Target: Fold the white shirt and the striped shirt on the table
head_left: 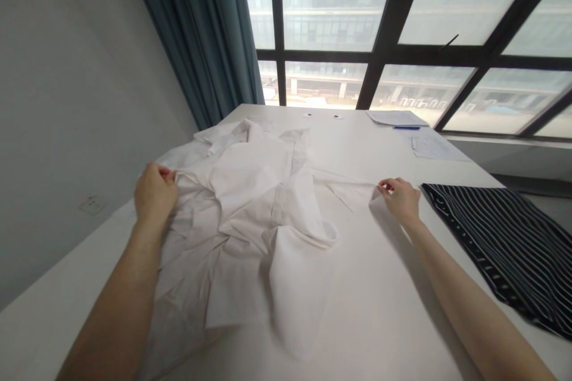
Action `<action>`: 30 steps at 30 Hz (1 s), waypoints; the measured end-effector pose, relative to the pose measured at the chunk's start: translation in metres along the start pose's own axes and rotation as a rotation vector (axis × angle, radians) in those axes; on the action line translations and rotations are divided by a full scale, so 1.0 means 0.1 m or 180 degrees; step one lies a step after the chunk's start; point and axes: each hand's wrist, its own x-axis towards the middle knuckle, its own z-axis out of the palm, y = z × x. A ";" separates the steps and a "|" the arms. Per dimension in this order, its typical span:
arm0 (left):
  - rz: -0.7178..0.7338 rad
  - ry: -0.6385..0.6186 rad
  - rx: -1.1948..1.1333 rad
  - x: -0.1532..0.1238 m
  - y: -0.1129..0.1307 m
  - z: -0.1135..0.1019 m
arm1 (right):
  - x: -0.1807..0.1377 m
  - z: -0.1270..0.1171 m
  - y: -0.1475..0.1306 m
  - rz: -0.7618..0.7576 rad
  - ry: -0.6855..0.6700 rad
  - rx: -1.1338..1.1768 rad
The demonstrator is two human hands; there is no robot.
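Note:
A rumpled white shirt (250,190) with a buttoned-looking front strip lies spread over the table in front of me, many folds running through it. At its left side my left hand (155,193) is closed on a gathered bit of the shirt's cloth. My right hand (400,199) pinches a narrow end of the shirt, apparently a sleeve, between thumb and fingers. That stretch of cloth is pulled taut to the right, slightly above the tabletop. The lower part of the shirt lies in loose folds toward me.
A black-and-white striped cloth (509,244) lies flat on the white table (339,149) at the right. Papers (395,118) and a blue pen (406,128) rest at the far right. Two small white discs lie near the back edge. A wall stands at the left.

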 end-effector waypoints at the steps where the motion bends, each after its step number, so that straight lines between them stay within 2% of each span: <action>1: -0.0007 -0.0085 0.0039 0.00 -0.01 0.00 | -0.01 0.01 0.00 -0.0010 -0.0067 0.0021; 4: -0.0032 -0.0408 0.0170 -0.03 0.04 0.02 | -0.08 0.05 -0.08 -0.0097 -0.0159 0.0233; 7: 0.0113 -0.0582 0.0200 -0.09 0.15 0.02 | -0.16 0.11 -0.31 -0.0381 -0.0268 0.0856; 11: 0.0534 -0.0479 0.0280 -0.22 0.37 0.01 | -0.27 0.19 -0.84 -0.0643 -0.1257 0.1937; 13: 0.0693 -0.0395 0.0190 -0.31 0.50 0.02 | -0.34 0.22 -1.13 -0.0499 -0.1807 0.2411; 15: 0.0838 -0.0313 -0.0008 -0.40 0.62 0.04 | -0.40 0.23 -1.40 -0.0357 -0.2054 0.2624; 18: 0.1128 -0.0255 -0.0275 -0.53 0.77 0.07 | -0.50 0.19 -1.71 -0.0536 -0.1843 0.2597; 20: 0.1389 -0.0311 -0.0397 -0.63 0.87 0.08 | -0.57 0.17 -1.85 -0.0912 -0.1677 0.2455; 23: 0.1896 -0.0498 -0.0507 -0.78 0.99 0.11 | -0.68 0.16 -1.94 -0.1549 -0.1623 0.1864; 26: 0.2329 -0.0761 -0.0616 -0.92 1.07 0.16 | -0.74 0.17 -1.93 -0.1933 -0.1831 0.1493; 30: 0.2495 -0.1018 -0.0791 -1.00 1.12 0.20 | -0.63 0.13 -1.79 -0.2095 -0.2241 0.1673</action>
